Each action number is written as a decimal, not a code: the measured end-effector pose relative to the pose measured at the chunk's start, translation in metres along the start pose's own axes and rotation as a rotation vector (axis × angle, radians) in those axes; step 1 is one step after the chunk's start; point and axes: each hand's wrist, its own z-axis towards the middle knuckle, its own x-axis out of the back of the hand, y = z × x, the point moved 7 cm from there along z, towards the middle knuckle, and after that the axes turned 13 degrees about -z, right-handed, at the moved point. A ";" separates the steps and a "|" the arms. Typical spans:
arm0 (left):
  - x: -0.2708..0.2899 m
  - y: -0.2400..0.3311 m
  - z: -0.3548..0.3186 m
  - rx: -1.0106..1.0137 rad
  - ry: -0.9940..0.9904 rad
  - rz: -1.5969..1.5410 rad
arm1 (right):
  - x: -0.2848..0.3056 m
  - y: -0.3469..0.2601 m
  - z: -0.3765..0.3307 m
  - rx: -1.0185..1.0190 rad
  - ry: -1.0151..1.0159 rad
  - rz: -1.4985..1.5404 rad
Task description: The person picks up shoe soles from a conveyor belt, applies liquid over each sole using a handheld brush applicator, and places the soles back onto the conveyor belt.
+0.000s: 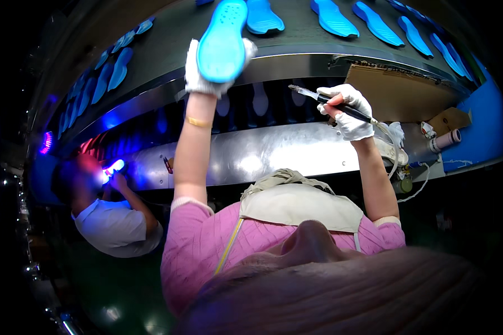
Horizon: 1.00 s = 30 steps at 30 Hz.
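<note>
A bright blue shoe sole (222, 47), dotted with small holes toward its far end, is held out at arm's length over the conveyor's near edge. My left hand (194, 72), in a white glove, grips it from beneath, and the sole hides most of the fingers. My right hand (353, 114), gloved with some fingertips bare, closes around the black handle of a brush (322, 98). The brush tip points left, toward the sole but apart from it. From the handle's rear a pale tube (397, 162) curves down beside my wrist.
Several blue soles (377, 25) lie on the dark conveyor belt (296, 33). A metal ledge (235, 162) runs in front of me. Cardboard (405, 92) and a pinkish roll (448, 139) stand at right. A co-worker (114, 223) at left holds a glowing sole (114, 167).
</note>
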 end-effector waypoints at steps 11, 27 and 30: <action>-0.008 0.123 -0.038 -0.667 0.097 1.498 | 0.013 0.035 -0.036 -0.265 0.107 -0.115; -0.063 0.275 -0.106 -0.995 0.920 3.156 | -0.024 0.061 -0.054 -0.433 0.022 0.074; -0.058 0.267 -0.157 -1.465 0.410 2.637 | -0.040 0.057 -0.040 -0.433 -0.119 0.018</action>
